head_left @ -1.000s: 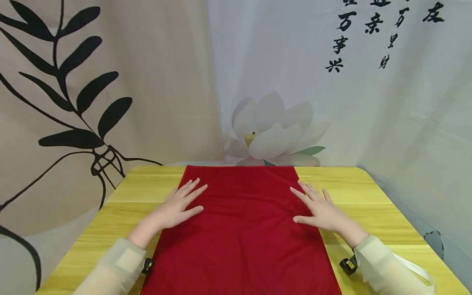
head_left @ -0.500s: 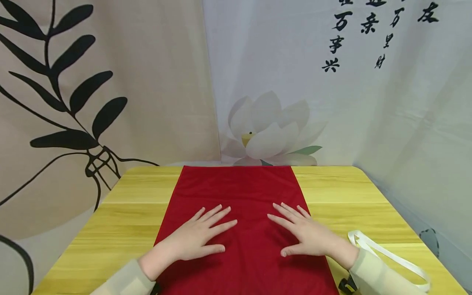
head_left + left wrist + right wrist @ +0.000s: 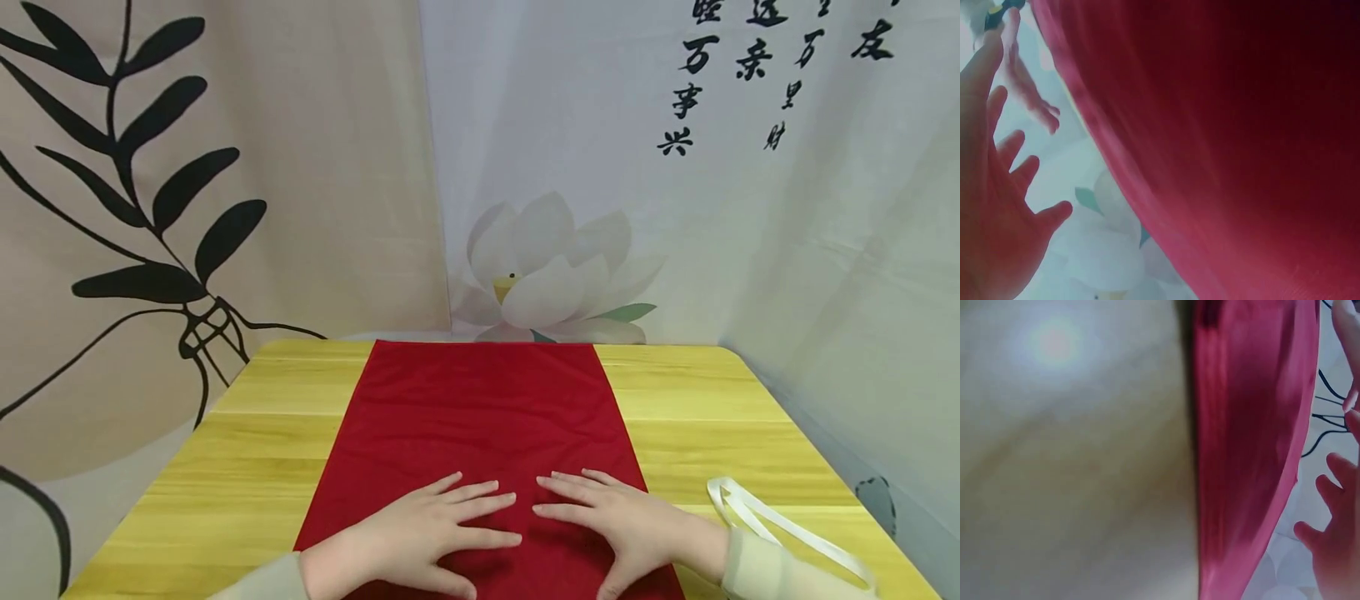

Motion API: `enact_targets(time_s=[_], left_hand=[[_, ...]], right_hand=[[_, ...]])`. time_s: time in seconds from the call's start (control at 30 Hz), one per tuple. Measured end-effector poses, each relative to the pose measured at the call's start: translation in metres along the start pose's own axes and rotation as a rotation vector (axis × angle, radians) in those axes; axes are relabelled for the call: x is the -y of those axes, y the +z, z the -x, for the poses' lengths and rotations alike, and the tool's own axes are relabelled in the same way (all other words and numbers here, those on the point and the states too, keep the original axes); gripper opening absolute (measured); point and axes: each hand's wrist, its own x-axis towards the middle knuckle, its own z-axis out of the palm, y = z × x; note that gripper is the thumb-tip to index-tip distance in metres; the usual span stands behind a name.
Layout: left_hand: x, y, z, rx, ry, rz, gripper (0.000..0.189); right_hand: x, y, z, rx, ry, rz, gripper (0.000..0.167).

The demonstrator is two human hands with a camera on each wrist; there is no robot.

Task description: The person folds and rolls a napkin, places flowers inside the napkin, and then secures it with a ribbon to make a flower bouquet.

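Note:
A red cloth (image 3: 487,400) lies spread lengthwise down the middle of the table, with faint wrinkles across it. My left hand (image 3: 427,533) is over its near left part, palm down, fingers spread and straight. Facing it from the right, my right hand (image 3: 622,525) is over the cloth's near right part with its fingers straight too. The fingertips of the two hands point toward each other with a small gap between. In the left wrist view the cloth (image 3: 1166,125) fills most of the picture. Whether either palm touches the cloth I cannot tell.
The yellow wood-grain table (image 3: 720,417) shows on both sides of the cloth. A white strap (image 3: 795,533) lies beside my right sleeve (image 3: 772,567). Behind the table hangs a printed curtain (image 3: 337,167) with dark leaves, a lotus and black characters.
Both hands have moved from the cloth's side edges inward and toward me, drawing closer together. The cloth keeps its place. The white strap beside the right sleeve is more visible.

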Motion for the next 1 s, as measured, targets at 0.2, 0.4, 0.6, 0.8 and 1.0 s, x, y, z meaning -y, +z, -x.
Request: enact_targets(time_s=[0.2, 0.4, 0.6, 0.8, 1.0], left_hand=[[-0.005, 0.002, -0.004, 0.018, 0.057, -0.015, 0.066], [-0.010, 0.004, -0.010, 0.054, 0.093, -0.029, 0.069], [-0.012, 0.007, -0.013, 0.092, 0.103, -0.003, 0.068], [-0.014, 0.007, -0.015, 0.114, 0.117, 0.013, 0.066], [-0.013, 0.008, -0.016, 0.088, 0.142, 0.038, 0.064]], right_hand=[[0.005, 0.003, 0.004, -0.015, -0.054, 0.029, 0.097], [0.006, 0.006, 0.009, -0.026, -0.063, 0.032, 0.094], [0.005, 0.008, 0.013, -0.049, -0.078, 0.057, 0.092], [0.007, 0.010, 0.014, -0.052, -0.089, 0.047, 0.088], [0.008, 0.010, 0.014, -0.053, -0.109, -0.014, 0.078]])
